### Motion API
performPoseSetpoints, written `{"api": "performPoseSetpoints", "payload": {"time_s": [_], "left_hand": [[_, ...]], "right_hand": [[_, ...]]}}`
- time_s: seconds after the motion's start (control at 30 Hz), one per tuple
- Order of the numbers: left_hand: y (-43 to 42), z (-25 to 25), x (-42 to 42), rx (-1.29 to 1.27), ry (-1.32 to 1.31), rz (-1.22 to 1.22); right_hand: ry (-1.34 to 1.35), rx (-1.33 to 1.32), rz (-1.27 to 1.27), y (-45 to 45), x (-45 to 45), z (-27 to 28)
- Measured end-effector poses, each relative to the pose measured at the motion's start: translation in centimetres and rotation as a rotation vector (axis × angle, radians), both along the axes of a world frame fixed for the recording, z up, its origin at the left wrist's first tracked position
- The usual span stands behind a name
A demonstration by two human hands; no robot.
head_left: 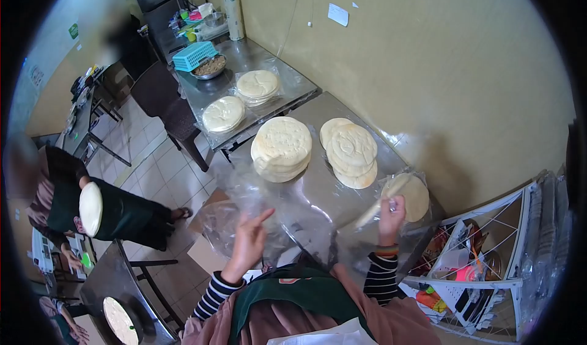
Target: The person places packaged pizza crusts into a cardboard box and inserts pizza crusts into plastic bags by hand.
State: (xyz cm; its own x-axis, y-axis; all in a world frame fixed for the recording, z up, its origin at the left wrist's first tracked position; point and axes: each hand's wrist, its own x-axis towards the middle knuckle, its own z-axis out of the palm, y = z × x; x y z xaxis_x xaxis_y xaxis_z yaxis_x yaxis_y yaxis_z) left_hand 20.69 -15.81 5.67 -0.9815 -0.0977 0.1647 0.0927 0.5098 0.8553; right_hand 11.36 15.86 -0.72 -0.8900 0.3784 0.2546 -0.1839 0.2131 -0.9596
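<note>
My left hand (247, 242) is raised in front of me with its index finger stretched out, beside crumpled clear plastic bags (223, 223). It appears to hold nothing. My right hand (392, 216) is closed, seemingly on the clear plastic bag (374, 213) around round flatbreads (413, 199) at the table's right end. Its fingertips partly hide the grip. Farther up the metal table (315, 195) stand a tall stack of flatbreads (281, 142) and a second, uneven stack (353, 146).
Bagged flatbreads (258, 84), a turquoise basket (194, 56) and a metal bowl (209, 67) stand on the adjoining table. A white rack (483, 284) is at right. A co-worker (116, 210) at left carries a flatbread (91, 209). Behind is a dark chair (168, 97).
</note>
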Motion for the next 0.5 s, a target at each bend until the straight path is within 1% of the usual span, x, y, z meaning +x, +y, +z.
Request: {"api": "performPoseSetpoints", "payload": {"time_s": [0.03, 0.07, 0.1, 0.13, 0.17, 0.23, 0.27, 0.3, 0.33, 0.37, 0.43, 0.5], "left_hand": [[0.4, -0.2, -0.4, -0.054, -0.032, -0.056], [0.7, -0.4, -0.8, -0.107, -0.060, -0.114], [0.9, -1.1, -1.3, 0.027, -0.122, -0.205], [0.9, -1.3, -1.6, 0.160, -0.182, -0.293], [0.6, -1.1, -1.6, 0.160, -0.177, -0.279], [-0.2, -0.5, -1.2, 0.985, -0.561, -0.237], [-0.6, 0.1, -1.2, 1.222, -0.461, -0.350], [-1.0, 1.0, -0.8, 1.343, -0.358, -0.185], [-1.6, 0.9, -0.3, 1.390, -0.326, -0.139], [-2.1, 0.7, 0.1, 1.436, -0.292, -0.093], [-2.8, 0.4, 1.0, 1.430, -0.249, -0.032], [-3.1, -0.1, 1.7, 1.426, -0.208, 0.022]], "right_hand": [[-0.025, -0.131, 0.124, -2.7, 0.3, 2.7], [0.049, -0.087, 0.248, -5.1, 0.6, 4.9], [0.123, -0.043, 0.373, -7.1, 1.1, 6.8], [0.177, 0.088, 0.504, -8.8, 1.9, 8.9], [0.233, 0.218, 0.638, -10.3, 2.7, 10.5], [0.389, 0.434, 0.912, -12.7, 4.0, 12.1], [0.395, 0.433, 0.932, -13.7, 4.5, 12.5], [0.480, 0.591, 1.058, -14.7, 5.0, 12.8], [0.568, 0.749, 1.180, -15.4, 5.5, 12.9], [0.576, 0.746, 1.197, -15.8, 5.7, 12.7], [0.532, 0.819, 1.279, -16.6, 6.3, 12.2], [0.531, 0.809, 1.298, -17.2, 6.8, 11.9]]}}
